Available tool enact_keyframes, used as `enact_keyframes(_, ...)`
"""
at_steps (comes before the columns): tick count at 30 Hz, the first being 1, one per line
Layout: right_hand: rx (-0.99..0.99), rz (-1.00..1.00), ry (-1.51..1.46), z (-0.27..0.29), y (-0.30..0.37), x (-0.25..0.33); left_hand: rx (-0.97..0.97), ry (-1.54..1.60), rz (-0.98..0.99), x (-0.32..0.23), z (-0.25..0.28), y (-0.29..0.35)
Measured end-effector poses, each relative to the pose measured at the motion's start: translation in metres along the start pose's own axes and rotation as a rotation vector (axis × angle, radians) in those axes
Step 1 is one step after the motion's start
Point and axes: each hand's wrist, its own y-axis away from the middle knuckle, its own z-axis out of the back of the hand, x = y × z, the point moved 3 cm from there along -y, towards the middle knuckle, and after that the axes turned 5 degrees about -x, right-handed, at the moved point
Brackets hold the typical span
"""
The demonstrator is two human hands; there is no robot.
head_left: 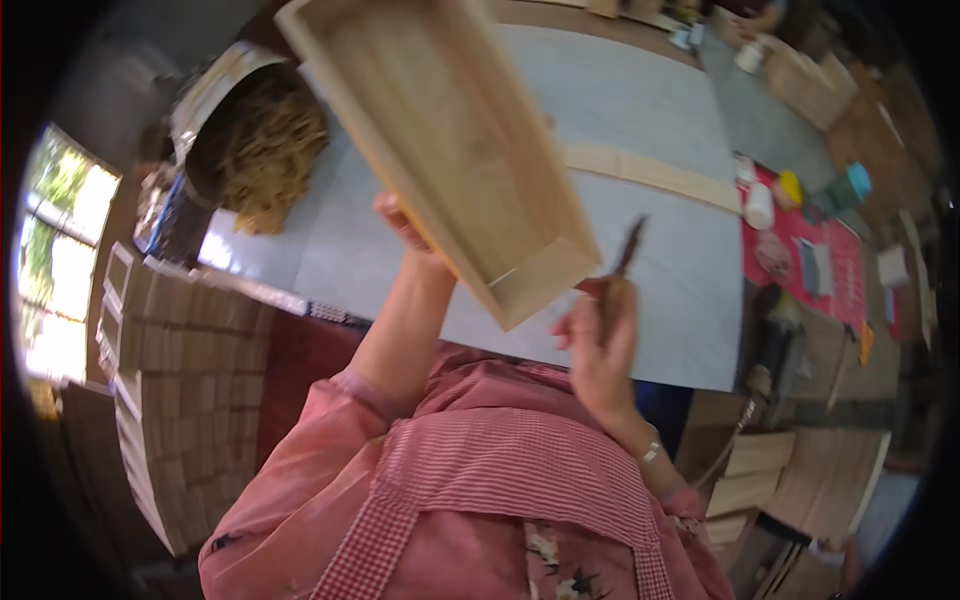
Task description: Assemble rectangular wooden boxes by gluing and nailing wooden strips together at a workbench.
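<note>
A long, shallow wooden box (450, 130) is held up at a tilt above the white tabletop, its hollow inside facing me. My left hand (408, 222) grips the box by its left side; most of the fingers are hidden behind it. Close to the box's near right corner, my right hand (608, 335) is closed around a narrow knife (631, 246) with a dark blade pointing up and away. The blade stands just right of the box and looks apart from it. A slight blur hides the knife's finer details.
Beneath the box lies a white work surface (660, 270), crossed by a pale wooden strip (655, 178). A bin of wood shavings (270, 150) stands at the left, above stacked wooden pieces (200, 380). Rightward, a pink cloth (765, 240) carries a white bottle (759, 206) and a teal bottle (850, 187).
</note>
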Motion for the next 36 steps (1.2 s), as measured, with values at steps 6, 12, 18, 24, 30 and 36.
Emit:
enact_keyframes(6, -0.100, 0.019, -0.151, -0.006, -0.004, -0.001, -0.059, 0.102, -0.007, 0.030, 0.028, 0.029)
enact_keyframes(12, -0.131, 0.069, -0.004, 0.019, -0.036, -0.001, 0.042, 0.152, 0.164, 0.037, 0.042, 0.055)
enact_keyframes(18, -0.170, 0.175, 0.315, 0.040, -0.060, -0.025, -0.143, 0.023, 0.265, 0.055, 0.041, 0.075)
enact_keyframes(24, -0.203, 0.173, 0.522, 0.070, -0.092, -0.061, -0.069, -0.927, 0.850, 0.084, -0.038, 0.119)
enact_keyframes(30, -0.148, 0.191, 0.597, 0.098, -0.105, -0.080, 0.573, -2.103, -0.825, 0.054, -0.133, 0.032)
enact_keyframes(36, -0.101, 0.207, 0.643, 0.106, -0.108, -0.072, 0.642, -2.385, 0.196, 0.102, -0.080, -0.050)
